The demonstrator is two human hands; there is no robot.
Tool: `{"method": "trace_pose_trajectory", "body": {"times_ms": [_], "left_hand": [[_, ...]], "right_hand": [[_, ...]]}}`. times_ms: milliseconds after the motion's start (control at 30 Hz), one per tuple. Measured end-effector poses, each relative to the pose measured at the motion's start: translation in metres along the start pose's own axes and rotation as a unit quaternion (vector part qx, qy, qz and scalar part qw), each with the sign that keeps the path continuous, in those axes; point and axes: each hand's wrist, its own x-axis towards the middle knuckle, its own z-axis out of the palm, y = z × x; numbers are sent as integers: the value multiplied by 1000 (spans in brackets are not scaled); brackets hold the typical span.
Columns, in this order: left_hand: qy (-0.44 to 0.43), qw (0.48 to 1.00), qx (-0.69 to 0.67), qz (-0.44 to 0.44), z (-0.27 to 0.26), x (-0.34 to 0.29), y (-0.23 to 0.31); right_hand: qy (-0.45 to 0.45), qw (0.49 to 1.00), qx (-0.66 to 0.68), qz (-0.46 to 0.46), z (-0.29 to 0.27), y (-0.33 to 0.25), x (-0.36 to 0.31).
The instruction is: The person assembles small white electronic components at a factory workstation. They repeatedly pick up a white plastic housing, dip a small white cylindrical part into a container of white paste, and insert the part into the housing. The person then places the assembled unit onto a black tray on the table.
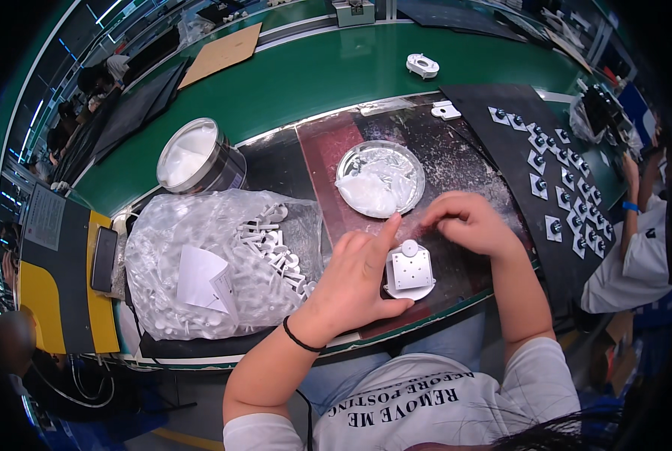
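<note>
A white plastic part (411, 272) with a rounded base, a square plate dotted with small holes and a small disc at its top lies on the dark work mat. My left hand (347, 282) wraps its left side, thumb against the lower edge and index finger stretched past the disc. Just above and to the right is my right hand (471, 222), its fingers curled together; whatever they pinch, if anything, is hidden. Beyond both hands sits a round metal lid (415, 169) holding whitish translucent grease (370, 194) and crumpled clear film.
At left lies a clear bag (163, 255) of white plastic pins (276, 252), before an open tin (234, 161). Several square pieces with dark centres (537, 186) cover a black sheet at right. White parts (422, 66) stand farther back. Another person's arm (631, 195) is at far right.
</note>
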Motion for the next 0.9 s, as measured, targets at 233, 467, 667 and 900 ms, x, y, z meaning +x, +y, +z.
{"method": "trace_pose_trajectory", "body": {"times_ms": [233, 467, 667, 900], "left_hand": [[15, 1000, -5, 0, -6, 3, 3], [139, 989, -15, 43, -10, 4, -4], [190, 979, -54, 40, -11, 0, -9], [222, 973, -45, 33, -25, -1, -15]], "right_hand": [[-48, 987, 111, 103, 1, -2, -7], [-116, 958, 170, 201, -2, -28, 7], [-156, 931, 274, 183, -10, -47, 23], [-166, 924, 280, 201, -4, -53, 54]]}}
